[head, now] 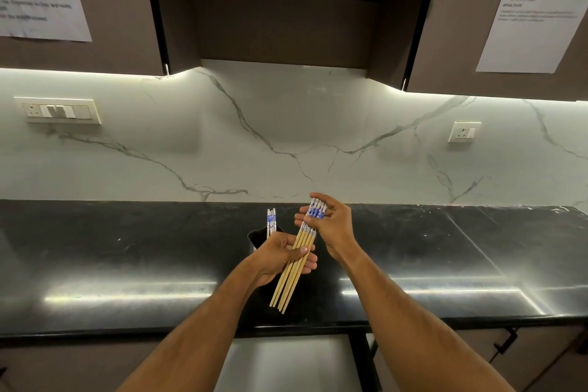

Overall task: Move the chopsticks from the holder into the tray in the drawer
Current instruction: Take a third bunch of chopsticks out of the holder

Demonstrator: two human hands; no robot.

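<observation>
A bundle of several wooden chopsticks [291, 277] with blue-and-white tops is held slanted above the black counter, between both hands. My left hand [280, 256] grips the bundle around its middle. My right hand [332, 226] is closed around the patterned top ends. Behind my left hand stands a black holder [257, 240], mostly hidden, with two or three more chopsticks [271, 221] sticking up out of it. The drawer [286, 363] shows as a pale surface below the counter edge; no tray can be made out in it.
The black polished counter [127, 264] runs the full width, backed by a white marble wall [286, 137] with a switch panel [59, 111] left and a socket [464, 131] right. Dark cabinets with paper sheets [534, 9] hang overhead. A cabinet handle [506, 342] sits lower right.
</observation>
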